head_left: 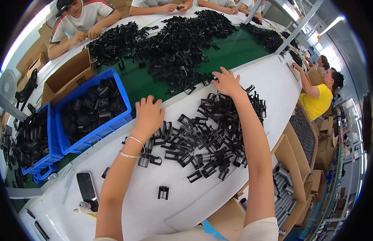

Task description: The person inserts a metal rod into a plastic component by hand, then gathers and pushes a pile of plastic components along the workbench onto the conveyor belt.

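Note:
My left hand (149,117) has its fingers spread over the white table's far edge, just right of a blue bin (124,102). No part shows in it. A silver bangle is on that wrist. My right hand (226,83) reaches farther out, fingers apart, at the rail between the table and the green belt (134,82). Small black plastic frames lie close by its fingertips. Between my forearms spreads a loose pile of black plastic frames (194,138). One single black frame (163,193) stands apart near me.
Heaps of black parts (178,40) cover much of the belt. A second blue bin (54,148) and a cardboard box (70,78) stand left. A phone (87,188) lies beside my left forearm. Boxed grey tubes (283,193) sit right. Several people work across and right.

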Tool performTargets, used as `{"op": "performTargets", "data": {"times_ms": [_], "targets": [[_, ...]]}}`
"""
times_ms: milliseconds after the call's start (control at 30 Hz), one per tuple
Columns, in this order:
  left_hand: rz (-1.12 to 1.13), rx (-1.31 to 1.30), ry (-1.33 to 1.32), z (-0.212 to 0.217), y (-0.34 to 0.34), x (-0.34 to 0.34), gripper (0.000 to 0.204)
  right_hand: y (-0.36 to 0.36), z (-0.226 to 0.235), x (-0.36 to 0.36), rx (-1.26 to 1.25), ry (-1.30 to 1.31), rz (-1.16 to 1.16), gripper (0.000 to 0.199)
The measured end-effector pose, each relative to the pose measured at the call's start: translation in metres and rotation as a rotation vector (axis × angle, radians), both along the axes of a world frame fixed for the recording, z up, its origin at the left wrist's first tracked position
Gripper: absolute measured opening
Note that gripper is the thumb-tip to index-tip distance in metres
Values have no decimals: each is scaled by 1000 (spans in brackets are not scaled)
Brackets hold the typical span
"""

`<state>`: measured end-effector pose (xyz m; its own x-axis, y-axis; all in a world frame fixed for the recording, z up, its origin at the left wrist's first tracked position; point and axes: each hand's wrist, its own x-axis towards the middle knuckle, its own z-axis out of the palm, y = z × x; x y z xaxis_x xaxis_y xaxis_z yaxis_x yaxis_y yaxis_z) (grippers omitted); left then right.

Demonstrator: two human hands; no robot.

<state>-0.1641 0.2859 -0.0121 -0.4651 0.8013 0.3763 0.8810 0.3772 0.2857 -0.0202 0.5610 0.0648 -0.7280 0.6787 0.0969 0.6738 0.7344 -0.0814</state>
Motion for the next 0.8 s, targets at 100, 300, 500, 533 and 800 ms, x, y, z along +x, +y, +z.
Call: {"op": "performTargets", "data": {"times_ms": [100,300,500,533,800], "targets": [[7,9,18,2,4,12,18,21,-11,-4,-90,-359,-36,47],[-14,-17,-62,12,-9,11,18,42,-16,19,-92,-329,-148,43],[-322,59,-497,16,1,45,20,40,-1,51,-148,-292,-204,41],[-397,81,-562,17,4,52,21,36,-1,54,-164,-212,-171,41],[-502,153,-485,62,-14,35,31,-62,54,104,-9,454,317,24]]}}
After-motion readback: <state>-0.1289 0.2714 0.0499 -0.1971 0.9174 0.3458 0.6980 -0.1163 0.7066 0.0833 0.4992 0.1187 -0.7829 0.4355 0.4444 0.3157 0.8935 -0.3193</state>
